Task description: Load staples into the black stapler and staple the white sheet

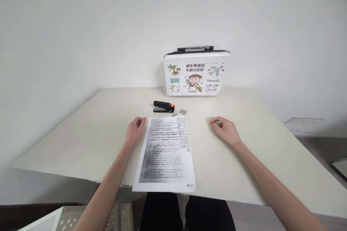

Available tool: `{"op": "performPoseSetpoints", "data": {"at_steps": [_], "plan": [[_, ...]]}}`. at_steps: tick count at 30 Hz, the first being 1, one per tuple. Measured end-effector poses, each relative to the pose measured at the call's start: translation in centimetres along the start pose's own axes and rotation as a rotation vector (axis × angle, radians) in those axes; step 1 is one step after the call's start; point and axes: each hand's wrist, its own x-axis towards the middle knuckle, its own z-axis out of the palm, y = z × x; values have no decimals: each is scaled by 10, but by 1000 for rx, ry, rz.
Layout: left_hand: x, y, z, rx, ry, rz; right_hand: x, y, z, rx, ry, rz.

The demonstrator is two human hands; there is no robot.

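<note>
Head view: left hand (136, 129), right hand (224, 129) half-curled, empty; sheet (165, 153) at near worktop (81, 140) edge seems flimsy, best pinched by corners.

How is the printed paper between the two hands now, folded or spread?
Spread: the printed paper lies flat on the white table, its four corners show, and no fold is visible.

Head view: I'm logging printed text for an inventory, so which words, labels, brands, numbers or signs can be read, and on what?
Case: "奶牛养得好, 牛奶才会好"
Case: "TRAVEL"
Case, tiny script by the drawings: too small to read surely.
Paper, body lines and lower-corner mark: too small and blurred to read.
Stapler, faint marking: too small to read.
</note>
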Motion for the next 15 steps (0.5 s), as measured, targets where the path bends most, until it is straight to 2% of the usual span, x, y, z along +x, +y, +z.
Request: {"op": "performPoseSetpoints", "data": {"at_steps": [15], "plan": [[0, 1, 2, 9, -26, 6, -2, -3, 0, -12, 31, -90]]}}
